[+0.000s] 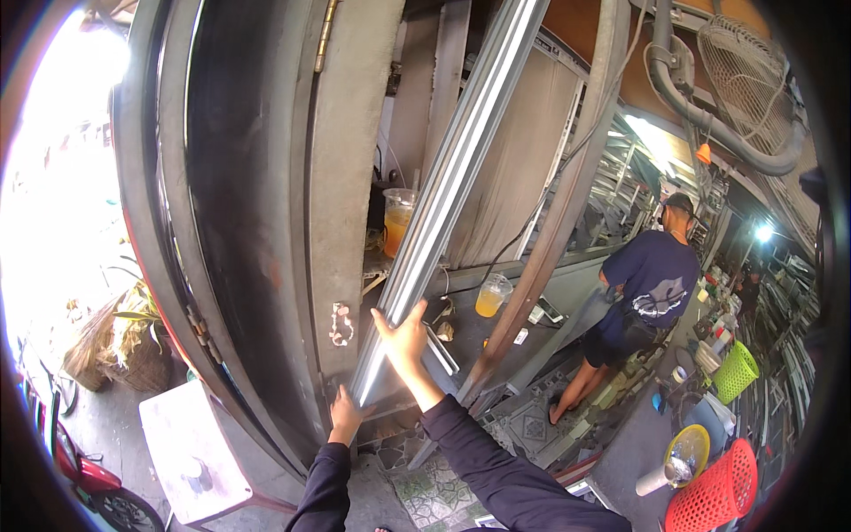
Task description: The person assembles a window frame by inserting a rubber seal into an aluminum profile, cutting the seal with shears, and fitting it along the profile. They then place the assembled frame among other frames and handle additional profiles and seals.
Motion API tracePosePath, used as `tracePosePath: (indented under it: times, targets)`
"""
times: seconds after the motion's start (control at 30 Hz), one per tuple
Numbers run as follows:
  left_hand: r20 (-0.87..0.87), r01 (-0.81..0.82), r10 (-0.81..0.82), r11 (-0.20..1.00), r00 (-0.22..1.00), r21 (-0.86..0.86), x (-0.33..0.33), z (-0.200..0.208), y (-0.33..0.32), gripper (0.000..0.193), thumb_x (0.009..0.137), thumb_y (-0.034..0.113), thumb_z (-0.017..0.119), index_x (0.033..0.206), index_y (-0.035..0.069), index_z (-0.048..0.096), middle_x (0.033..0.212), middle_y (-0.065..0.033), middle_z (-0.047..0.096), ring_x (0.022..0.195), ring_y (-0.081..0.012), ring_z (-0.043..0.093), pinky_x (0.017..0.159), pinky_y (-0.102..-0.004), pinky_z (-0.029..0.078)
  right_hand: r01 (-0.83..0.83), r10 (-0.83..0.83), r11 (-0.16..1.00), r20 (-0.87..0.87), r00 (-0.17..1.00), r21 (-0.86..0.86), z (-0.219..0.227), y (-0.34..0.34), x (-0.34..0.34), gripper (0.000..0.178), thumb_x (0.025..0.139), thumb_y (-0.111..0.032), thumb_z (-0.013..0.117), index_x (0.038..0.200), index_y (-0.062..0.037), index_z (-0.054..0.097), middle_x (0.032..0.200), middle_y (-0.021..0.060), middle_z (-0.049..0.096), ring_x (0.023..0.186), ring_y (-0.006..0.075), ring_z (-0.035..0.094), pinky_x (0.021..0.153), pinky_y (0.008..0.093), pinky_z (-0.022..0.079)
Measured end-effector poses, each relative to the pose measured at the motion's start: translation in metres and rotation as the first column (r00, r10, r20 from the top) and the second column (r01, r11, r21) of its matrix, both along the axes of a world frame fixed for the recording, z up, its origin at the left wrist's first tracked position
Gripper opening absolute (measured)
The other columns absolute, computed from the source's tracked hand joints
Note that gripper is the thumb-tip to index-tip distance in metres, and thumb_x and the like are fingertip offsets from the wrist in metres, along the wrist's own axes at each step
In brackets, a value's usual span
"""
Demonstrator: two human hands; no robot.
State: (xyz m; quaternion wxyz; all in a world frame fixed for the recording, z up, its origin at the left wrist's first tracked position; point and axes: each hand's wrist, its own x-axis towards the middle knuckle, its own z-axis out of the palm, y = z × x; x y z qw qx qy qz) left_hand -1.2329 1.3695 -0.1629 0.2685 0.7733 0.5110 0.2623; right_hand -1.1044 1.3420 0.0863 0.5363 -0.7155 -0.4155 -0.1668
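Observation:
A long, silvery aluminium profile (432,213) stands tilted in front of me, its top leaning right and leaving the upper edge of the view. My left hand (346,415) is closed around its lower end. Higher up, my right hand (403,335) grips the same profile, with thumb and fingers on either side. Part of each hand's fingers is hidden. Left of the profile is a grey metal door frame (341,177) with a metal latch (341,324). Just behind the profile, a plastic cup of orange drink (396,222) is partly covered.
A second cup (491,295) stands on a ledge to the right. A brown post (567,204) rises beside it. Farther right, a person in dark clothes (651,275) faces away. Red (718,492) and green baskets (735,372) sit at right; a pale table (191,452) stands at lower left.

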Motion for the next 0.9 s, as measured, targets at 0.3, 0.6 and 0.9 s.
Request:
tracePosePath:
  times: [0.3, 0.6, 0.9]
  targets:
    - [-0.021, 0.02, -0.021, 1.0, 1.0, -0.003, -0.055, -0.004, -0.016, 0.123, 0.055, 0.062, 0.084, 0.144, 0.003, 0.022, 0.13, -0.0266, 0.046, 0.119, -0.0455, 0.05, 0.096, -0.0531, 0.043, -0.287, 0.292, 0.917, 0.026, 0.956, 0.275, 0.015, -0.027, -0.004, 0.102, 0.071, -0.029, 0.086, 0.144, -0.0007, 0.019, 0.126, 0.0276, 0.055, 0.098, 0.0295, 0.063, 0.079, 0.0384, 0.05]
    - [-0.177, -0.013, -0.081, 0.879, 0.981, -0.476, -0.236, -0.127, -0.185, 0.091, 0.075, 0.045, 0.078, 0.141, 0.007, 0.028, 0.133, -0.0308, 0.042, 0.118, -0.0466, 0.05, 0.096, -0.0485, 0.047, -0.291, 0.226, 0.952, -0.426, 0.876, -0.092, -0.156, -0.186, -0.002, 0.075, 0.083, -0.032, 0.076, 0.137, -0.0002, 0.035, 0.125, 0.024, 0.056, 0.093, 0.0273, 0.066, 0.078, 0.0382, 0.053]
    - [-0.15, 0.221, -0.562, 0.538, 0.814, -0.813, -0.37, -0.207, -0.306, 0.072, 0.081, 0.053, 0.069, 0.133, 0.005, 0.052, 0.119, -0.0218, 0.064, 0.112, -0.0345, 0.061, 0.094, -0.0402, 0.049, -0.544, 0.028, -0.297, -0.577, 0.816, -0.785, -0.323, -0.466, -0.169, 0.065, 0.081, -0.054, 0.067, 0.11, 0.0035, 0.066, 0.115, 0.0239, 0.064, 0.112, 0.0374, 0.06, 0.094, 0.0448, 0.048]
